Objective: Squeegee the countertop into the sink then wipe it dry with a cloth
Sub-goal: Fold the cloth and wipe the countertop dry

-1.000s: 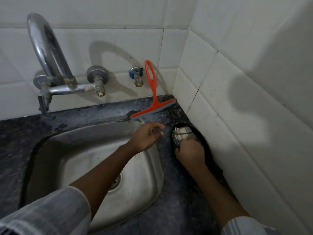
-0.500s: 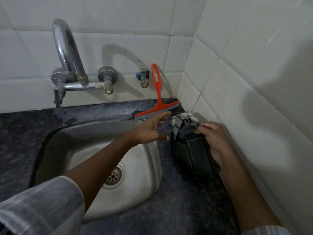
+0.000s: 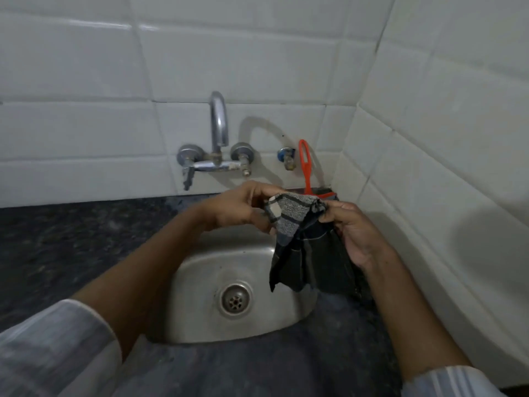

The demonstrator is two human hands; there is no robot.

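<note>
A dark cloth (image 3: 312, 259) with a grey and white checked edge hangs above the right side of the steel sink (image 3: 200, 282). My left hand (image 3: 240, 207) pinches its upper left corner and my right hand (image 3: 352, 233) grips its upper right part. The orange squeegee (image 3: 305, 164) leans upright against the back wall tiles in the corner, its blade mostly hidden behind the cloth and my hands. The dark speckled countertop (image 3: 71, 242) surrounds the sink.
A chrome wall tap (image 3: 218, 144) with two valves arches over the back of the sink. A small blue-handled valve (image 3: 286, 157) sits beside the squeegee. White tiled walls (image 3: 443, 167) close the back and right sides. The drain (image 3: 235, 301) lies mid-sink.
The cloth has been lifted off the countertop by my right hand, and my left hand has come over and taken hold of its corner. The camera has tilted back and up.
</note>
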